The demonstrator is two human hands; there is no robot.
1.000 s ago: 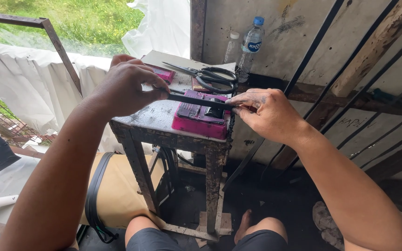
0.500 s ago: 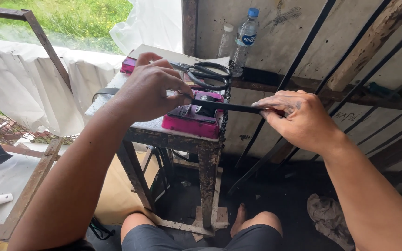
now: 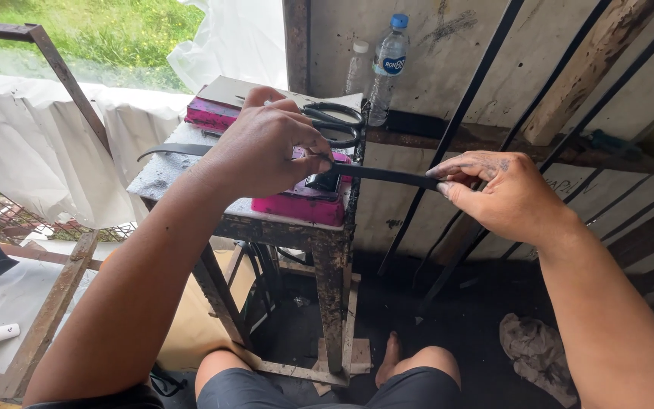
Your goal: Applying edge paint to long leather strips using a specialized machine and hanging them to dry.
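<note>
Rusty and dark, the little metal table (image 3: 191, 170) stands by a grimy wall with grass outside. On it, the left hand (image 3: 266, 148) pinches a long black strap (image 3: 387, 176) just over a pink block (image 3: 304, 203), fingers closed on it. The right hand (image 3: 505, 193) pinches the same strap farther out, off the table edge, so the strap lies flat and tight between them. Keeping both pinches firm and the pull level would likely keep it straight. Black scissors (image 3: 334, 123) lie behind, near two plastic bottles (image 3: 386, 68).
</note>
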